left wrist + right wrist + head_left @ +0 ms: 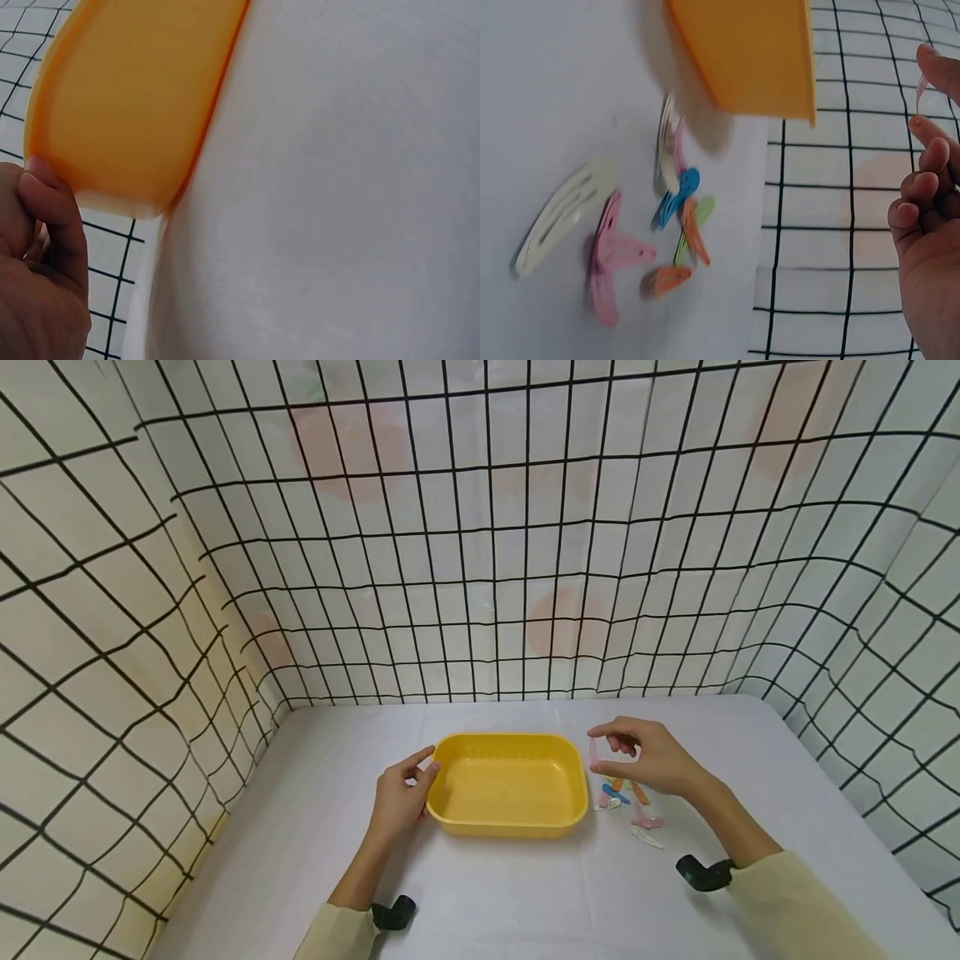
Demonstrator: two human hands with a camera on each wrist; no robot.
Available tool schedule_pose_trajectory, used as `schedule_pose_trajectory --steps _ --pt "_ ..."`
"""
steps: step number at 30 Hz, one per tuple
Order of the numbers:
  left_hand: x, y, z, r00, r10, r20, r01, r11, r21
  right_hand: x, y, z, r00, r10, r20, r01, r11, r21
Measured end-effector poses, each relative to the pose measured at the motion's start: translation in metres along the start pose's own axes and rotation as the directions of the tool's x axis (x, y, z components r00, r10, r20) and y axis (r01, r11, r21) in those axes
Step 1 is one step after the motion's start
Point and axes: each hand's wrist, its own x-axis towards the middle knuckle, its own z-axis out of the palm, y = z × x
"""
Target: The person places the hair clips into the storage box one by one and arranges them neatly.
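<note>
A yellow plastic tray [507, 829] sits on the white table, its bottom bare. My left hand [396, 800] holds its left end, thumb at the rim and fingers along the outside; the left wrist view shows the fingertips against the tray wall [127, 112]. Just beyond the tray's right end, my right hand [654, 758] pinches a small pink hair clip [592, 752] between thumb and index finger, raised above the table. Below that hand lie loose snap hair clips: a blue one [679, 196], a large cream one [566, 214], pink ones [606, 259], and orange and green ones.
Black wire grid panels [495, 552] stand along the back and both sides of the table, with white cloth behind them. White cloth [510, 902] covers the tabletop. Each wrist carries a black camera mount [703, 872].
</note>
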Motion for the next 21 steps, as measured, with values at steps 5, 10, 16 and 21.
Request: schedule_pose_trajectory --steps 5,10,16,21 --pt "0.0 0.001 0.001 1.0 0.006 -0.011 -0.006 1.0 -0.014 0.01 -0.013 0.012 1.0 -0.008 0.009 0.007 0.998 0.065" --pt "0.0 0.001 0.002 1.0 0.003 -0.003 -0.003 1.0 -0.019 0.018 -0.021 0.025 1.0 -0.015 0.026 0.011 0.991 0.134" --pt "0.0 0.003 0.002 1.0 -0.006 -0.007 0.006 1.0 -0.01 0.025 -0.03 0.042 0.997 -0.056 0.044 0.048 0.985 0.166" --pt "-0.002 0.005 0.002 1.0 -0.019 -0.017 0.019 1.0 -0.005 0.033 -0.038 0.055 0.995 -0.082 0.065 0.07 0.983 0.169"
